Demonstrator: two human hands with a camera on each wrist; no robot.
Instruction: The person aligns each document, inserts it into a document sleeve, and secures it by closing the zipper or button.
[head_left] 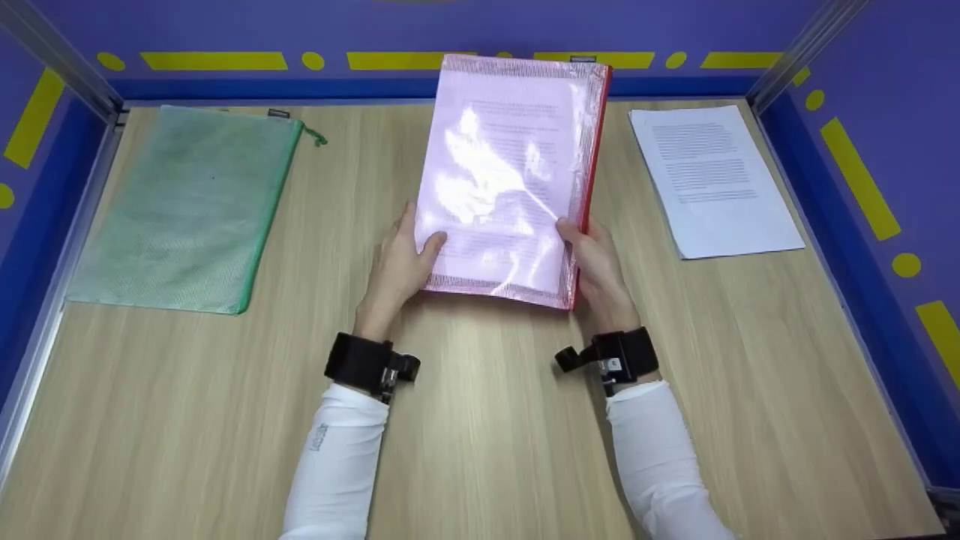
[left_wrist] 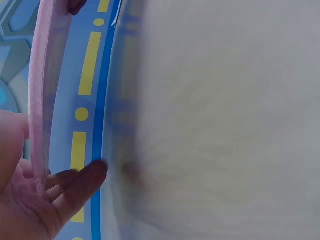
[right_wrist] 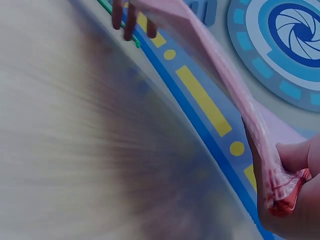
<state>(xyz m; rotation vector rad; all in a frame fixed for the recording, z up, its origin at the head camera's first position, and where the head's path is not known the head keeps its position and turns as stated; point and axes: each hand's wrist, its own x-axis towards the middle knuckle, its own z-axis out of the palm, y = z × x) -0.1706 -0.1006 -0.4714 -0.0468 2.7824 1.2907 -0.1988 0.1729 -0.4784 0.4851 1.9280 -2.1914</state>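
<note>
While both hands hold it mid-frame in the head view, the pink zip pouch (head_left: 510, 180) w/ printed sheets inside tilts up off the wooden table (head_left: 480, 420), red zipper edge on its right side. Left hand (head_left: 397, 270) grips the lower left edge, thumb on top, fingers underneath. Right hand (head_left: 596, 266) pinches the lower right corner at the zipper; the wrist view shows that corner (right_wrist: 280, 192) clamped betw. thumb & fingers. Green mesh pouch (head_left: 187, 210) lies flat upper left; printed paper sheet (head_left: 712, 180) lies upper right, both well apart from the pink one.
</note>
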